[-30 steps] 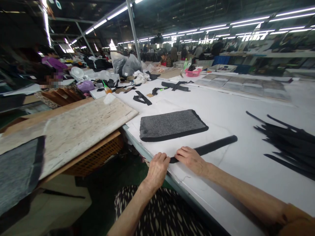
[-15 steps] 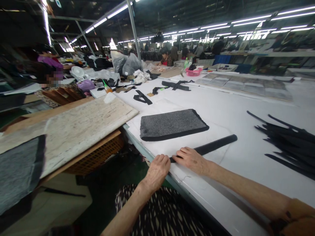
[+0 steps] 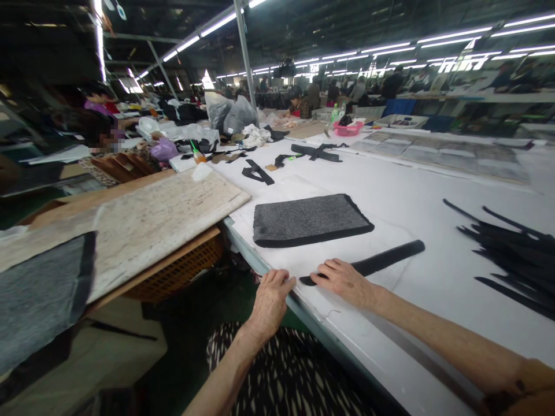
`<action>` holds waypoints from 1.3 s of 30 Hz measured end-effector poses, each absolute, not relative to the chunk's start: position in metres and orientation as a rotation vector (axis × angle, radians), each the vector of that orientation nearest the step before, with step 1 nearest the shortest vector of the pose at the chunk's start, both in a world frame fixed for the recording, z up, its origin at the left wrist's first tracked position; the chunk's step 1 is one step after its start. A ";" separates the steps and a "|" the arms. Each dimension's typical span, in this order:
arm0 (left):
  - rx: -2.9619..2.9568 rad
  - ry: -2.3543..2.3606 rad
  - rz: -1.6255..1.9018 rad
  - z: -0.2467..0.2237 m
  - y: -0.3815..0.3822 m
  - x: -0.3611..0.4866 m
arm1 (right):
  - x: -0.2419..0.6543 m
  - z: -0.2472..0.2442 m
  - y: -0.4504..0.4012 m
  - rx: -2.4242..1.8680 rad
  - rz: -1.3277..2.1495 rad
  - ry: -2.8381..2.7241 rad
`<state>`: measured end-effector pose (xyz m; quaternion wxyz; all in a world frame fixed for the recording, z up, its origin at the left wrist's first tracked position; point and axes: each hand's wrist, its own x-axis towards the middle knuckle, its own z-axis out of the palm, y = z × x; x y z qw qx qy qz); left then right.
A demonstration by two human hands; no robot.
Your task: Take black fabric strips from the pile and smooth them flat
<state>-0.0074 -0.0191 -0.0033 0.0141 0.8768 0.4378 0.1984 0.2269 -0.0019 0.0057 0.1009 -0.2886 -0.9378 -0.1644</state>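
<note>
A narrow black fabric strip [image 3: 385,258] lies slantwise on the white table. My right hand [image 3: 344,283] is closed over its near part, with bent fingers pressing it down close to the near end. That end shows just left of my fingertips. My left hand [image 3: 273,296] rests at the table's edge, apart from the strip, with its fingers bent over the edge and thumb pointing right; I see nothing in it. Beyond both hands lies a grey felt-like panel [image 3: 310,218] with black binding along its front and right sides.
Several black strips [image 3: 515,254] are heaped at the right. Black scraps [image 3: 258,172], a pink basket [image 3: 347,128] and a bottle with orange liquid [image 3: 198,155] are farther back. On the left, a lower board [image 3: 173,214] bears another grey panel [image 3: 39,300]. Co-workers sit beyond.
My left hand has let go of the strip's near end and moved slightly left to the table edge. My right hand stays on the strip. The view has shifted a little.
</note>
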 end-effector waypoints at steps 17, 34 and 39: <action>1.506 1.539 0.946 0.000 -0.021 -0.012 | 0.192 0.011 -0.005 -0.843 -0.417 -2.851; 1.189 1.491 1.037 -0.025 -0.022 -0.030 | 0.209 0.007 0.005 -0.770 -0.407 -2.798; 1.158 1.391 0.953 -0.014 -0.022 -0.015 | 0.189 0.006 0.001 -0.776 -0.414 -2.824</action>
